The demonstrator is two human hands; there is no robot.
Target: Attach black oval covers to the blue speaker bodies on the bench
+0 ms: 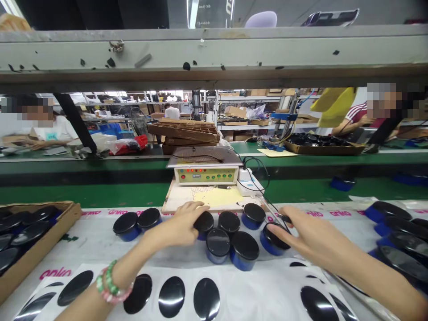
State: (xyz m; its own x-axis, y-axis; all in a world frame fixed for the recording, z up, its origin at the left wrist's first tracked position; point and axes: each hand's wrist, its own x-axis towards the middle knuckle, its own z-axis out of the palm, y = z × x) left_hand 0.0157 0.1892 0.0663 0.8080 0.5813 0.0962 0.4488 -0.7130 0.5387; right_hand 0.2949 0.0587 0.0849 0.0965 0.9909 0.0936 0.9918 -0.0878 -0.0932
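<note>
My left hand (182,223), with bead bracelets on its wrist, curls its fingers and thumb around the near left side of a round blue piece with a glossy black top (204,221). My right hand (296,227) is closed on a thin dark tool (285,218), whose kind I cannot make out. Its thumb lies over another black-topped blue piece (274,240). Between my hands stand several like pieces (244,250). Closer to me lies a white sheet (254,290) bearing glossy black discs (171,296).
A cardboard tray (72,214) of black-topped pieces stands at left; more pieces (401,254) crowd the right. Behind is a control box (207,175) with buttons and cables. A shelf beam (234,53) crosses above. Two people sit across the green bench (133,189), another farther back.
</note>
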